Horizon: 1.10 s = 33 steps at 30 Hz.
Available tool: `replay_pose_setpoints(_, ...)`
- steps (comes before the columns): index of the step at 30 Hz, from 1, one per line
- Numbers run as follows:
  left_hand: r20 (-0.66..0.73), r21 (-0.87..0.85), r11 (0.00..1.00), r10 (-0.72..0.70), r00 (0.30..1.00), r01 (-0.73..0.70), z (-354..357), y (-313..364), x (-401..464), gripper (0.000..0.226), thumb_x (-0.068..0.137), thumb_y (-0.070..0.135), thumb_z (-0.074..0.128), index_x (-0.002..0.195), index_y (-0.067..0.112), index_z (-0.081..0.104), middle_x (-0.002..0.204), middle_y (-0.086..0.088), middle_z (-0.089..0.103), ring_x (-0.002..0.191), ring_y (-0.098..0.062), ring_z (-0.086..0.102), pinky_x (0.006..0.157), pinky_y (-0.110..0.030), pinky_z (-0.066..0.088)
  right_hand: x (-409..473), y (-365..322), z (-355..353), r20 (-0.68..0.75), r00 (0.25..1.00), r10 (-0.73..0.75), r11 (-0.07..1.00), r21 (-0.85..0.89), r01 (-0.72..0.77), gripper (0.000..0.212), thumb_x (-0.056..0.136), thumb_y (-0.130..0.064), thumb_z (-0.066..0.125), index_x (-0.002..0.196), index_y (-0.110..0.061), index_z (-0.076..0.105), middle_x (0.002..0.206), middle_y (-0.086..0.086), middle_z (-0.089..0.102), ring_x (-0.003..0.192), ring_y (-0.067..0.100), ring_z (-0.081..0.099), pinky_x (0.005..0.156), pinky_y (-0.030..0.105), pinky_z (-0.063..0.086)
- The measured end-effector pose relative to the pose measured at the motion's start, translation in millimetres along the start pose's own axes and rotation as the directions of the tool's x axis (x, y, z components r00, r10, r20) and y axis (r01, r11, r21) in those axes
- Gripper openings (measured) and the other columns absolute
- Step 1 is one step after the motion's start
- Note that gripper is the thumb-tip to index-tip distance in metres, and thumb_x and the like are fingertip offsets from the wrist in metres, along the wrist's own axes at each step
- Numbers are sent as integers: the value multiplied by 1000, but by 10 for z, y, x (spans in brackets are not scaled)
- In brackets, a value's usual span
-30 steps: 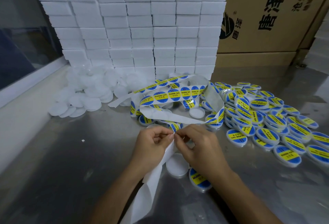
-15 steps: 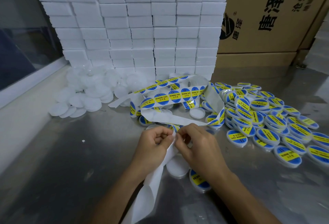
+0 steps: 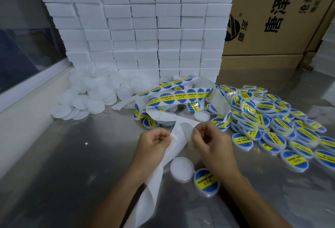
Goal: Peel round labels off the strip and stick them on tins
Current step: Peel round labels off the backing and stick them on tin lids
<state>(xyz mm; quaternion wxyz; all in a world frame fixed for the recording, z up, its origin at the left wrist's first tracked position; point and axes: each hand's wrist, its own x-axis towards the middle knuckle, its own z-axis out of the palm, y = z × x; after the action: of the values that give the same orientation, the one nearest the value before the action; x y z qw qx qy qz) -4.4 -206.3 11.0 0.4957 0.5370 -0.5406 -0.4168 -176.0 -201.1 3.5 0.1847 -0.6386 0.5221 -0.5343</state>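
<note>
Centre frame: left hand point(image 3: 154, 141) and right hand point(image 3: 211, 140) pinch white backing strip point(image 3: 178, 133) above plain white round tin point(image 3: 181, 168); blue-yellow labelled tins point(image 3: 268, 122) piled right on steel table point(image 3: 63, 173).

head-worn view, angled down, close over table point(image 3: 54, 173)

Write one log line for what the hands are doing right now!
left hand: holds label strip | right hand: peeling label off strip | plain tin: waiting on table, unlabelled

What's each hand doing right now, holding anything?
Left hand: fingers curled, pinching the backing strip.
Right hand: fingers curled, pinching a peeled label, seen from its pale back.
</note>
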Motion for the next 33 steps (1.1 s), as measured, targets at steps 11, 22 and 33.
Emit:
replay_pose_setpoints(11, -215, 52, 998, 43, 976, -33, 0, -38, 31, 23, 77, 0, 70, 68, 20, 62, 56, 8, 60, 48, -1, 55, 46, -14, 45, 54, 36, -5, -76, 980, 182, 949, 275, -155, 14, 91, -8, 63, 80, -15, 65, 66, 3, 69, 63, 19, 67, 67, 37, 56)
replay_pose_setpoints(22, 4, -238, 967, -95, 995, 93, -14, 166, -44, 18, 86, 22, 70, 69, 19, 72, 73, -5, 68, 55, -12, 53, 38, -17, 33, -34, -108, 21, -19, 960, -281, 957, -76, 279, 10, 78, 3, 77, 82, -6, 72, 76, -5, 71, 71, 4, 65, 68, 16, 51)
replay_pose_setpoints(33, -69, -212, 976, -60, 996, 44, -39, 106, -19, 14, 82, 3, 72, 75, 16, 71, 69, -8, 72, 51, -10, 59, 41, -12, 39, -15, -113, 67, 13, 986, 169, 888, 432, -158, 20, 82, 5, 74, 99, -4, 70, 83, 5, 76, 78, 16, 73, 72, 19, 56)
